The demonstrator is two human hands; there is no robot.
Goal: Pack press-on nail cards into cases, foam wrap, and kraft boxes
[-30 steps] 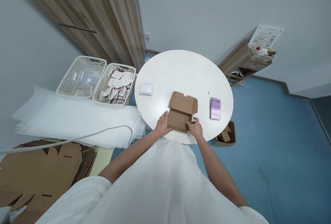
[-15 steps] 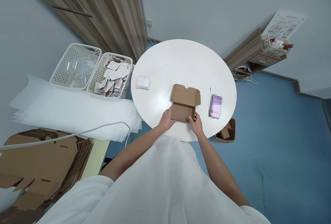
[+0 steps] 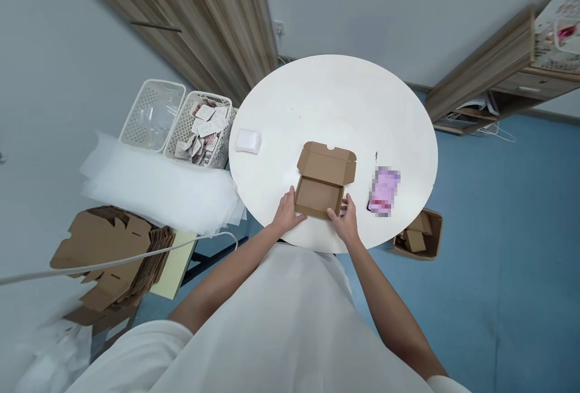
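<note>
A small brown cardboard box lies on the round white table, its lid flap folded back away from me. Nothing shows inside its shallow tray. My left hand holds the left front corner, fingers along the side wall and thumb by the front edge. At the right front corner, my right hand grips the box, thumb at the front wall and fingers by the right side.
Left on the table lies a white packet; a blurred-out purple object lies right. Beyond the left edge are a basket of cards, a basket of clear plastic, white sheets and flattened cardboard. A carton stands below right.
The view has shifted and turned a little. Both hands remain at the box's front corners, with the right fingers slightly more spread. The box stays open on the table.
</note>
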